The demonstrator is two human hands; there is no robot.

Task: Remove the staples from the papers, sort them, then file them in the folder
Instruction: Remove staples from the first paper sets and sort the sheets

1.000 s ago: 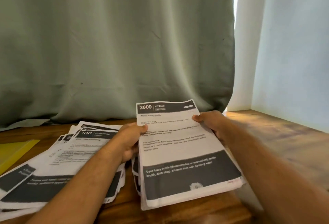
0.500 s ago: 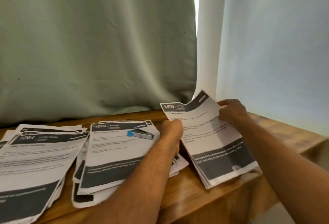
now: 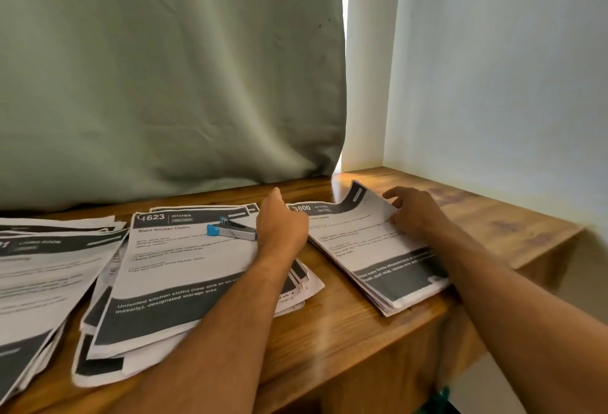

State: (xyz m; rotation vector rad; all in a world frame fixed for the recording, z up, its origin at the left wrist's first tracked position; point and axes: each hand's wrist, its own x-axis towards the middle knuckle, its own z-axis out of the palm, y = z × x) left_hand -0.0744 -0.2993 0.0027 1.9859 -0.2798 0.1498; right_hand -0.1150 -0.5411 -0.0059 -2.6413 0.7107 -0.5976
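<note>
Two hands at the 3800 stack, staple remover just left of them

Head view: three paper piles are lying on the wooden table (image 3: 329, 341); the 3800 stack (image 3: 378, 249) is sitting at the right, near the table edge, its long axis running from the far left corner toward the near right; the right hand (image 3: 414, 213) is resting on its far right part, fingers curled around the lifted top-right corner of the top sheet, pinching it as far as can be told; the left hand (image 3: 279, 226) is hovering between the 3800 stack and the 4623 stack (image 3: 184, 268), fingers loosely curled, holding nothing visible; whether it is touching paper cannot be told; the staple remover (image 3: 232, 231), blue-ended, is lying on the 4623 stack just left of the left hand, its long axis pointing at that hand, metal end nearest; judging from this, the left hand is the nearer one for picking it up; a third stack (image 3: 36, 275) is lying far left; the green curtain (image 3: 164, 68) is hanging behind; no folder is showing.
</note>
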